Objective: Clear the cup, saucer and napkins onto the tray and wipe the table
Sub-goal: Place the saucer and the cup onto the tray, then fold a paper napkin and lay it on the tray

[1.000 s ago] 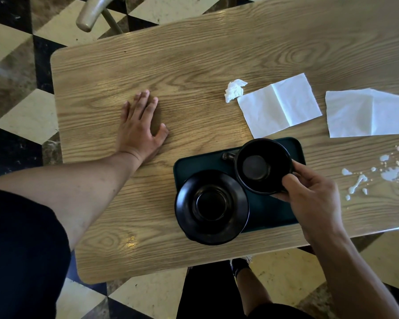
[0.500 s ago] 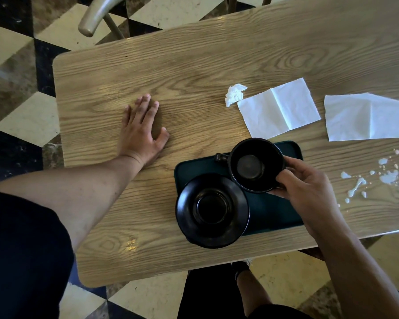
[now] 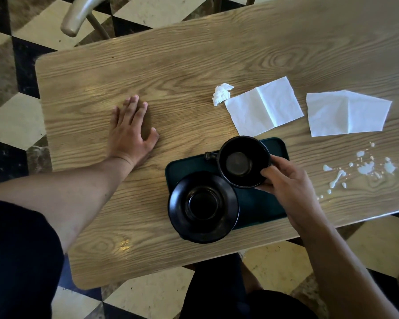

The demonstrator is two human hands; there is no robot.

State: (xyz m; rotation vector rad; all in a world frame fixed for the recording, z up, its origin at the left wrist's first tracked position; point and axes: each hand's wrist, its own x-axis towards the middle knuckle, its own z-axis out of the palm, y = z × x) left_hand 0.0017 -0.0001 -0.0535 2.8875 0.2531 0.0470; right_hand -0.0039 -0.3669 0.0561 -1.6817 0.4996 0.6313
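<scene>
My right hand [image 3: 286, 183] grips the rim of a black cup [image 3: 242, 162] over the far part of a dark green tray [image 3: 256, 203]; whether the cup rests on the tray I cannot tell. A black saucer [image 3: 203, 206] sits on the tray's near left end, overhanging its edge. Beyond the tray lie two flat white napkins, one at centre [image 3: 265, 107] and one to the right [image 3: 346, 113], plus a small crumpled napkin [image 3: 221, 93]. My left hand [image 3: 130, 132] lies flat on the wooden table [image 3: 148, 72], fingers spread, holding nothing.
White liquid is spilled in drops and streaks [image 3: 364, 169] on the table right of the tray. A chair back [image 3: 78, 17] stands beyond the table's far left corner. The floor around is checkered tile. My legs show below the near table edge.
My right hand has carried the cup a little to the left over the tray. The left hand stays flat on the table.
</scene>
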